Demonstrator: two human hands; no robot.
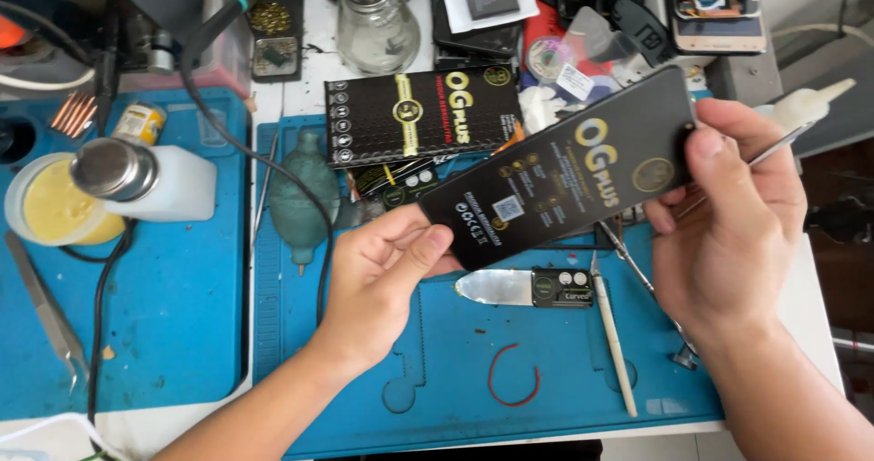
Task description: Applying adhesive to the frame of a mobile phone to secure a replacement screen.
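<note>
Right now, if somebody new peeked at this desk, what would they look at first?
First, the long black packet with gold print, held tilted in the middle of the view by both hands: the left hand pinches its lower end, the right hand its upper end. Behind it a matching black packet lies flat. Below, a red wire loop stands out on the blue mat.

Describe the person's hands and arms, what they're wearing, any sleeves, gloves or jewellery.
Both hands are bare: no gloves on the left hand or the right hand. No rings, watch or wristband show. Both forearms are uncovered as far as the frame's edge, with no sleeve in view. Fingernails are short and unpainted.
</note>
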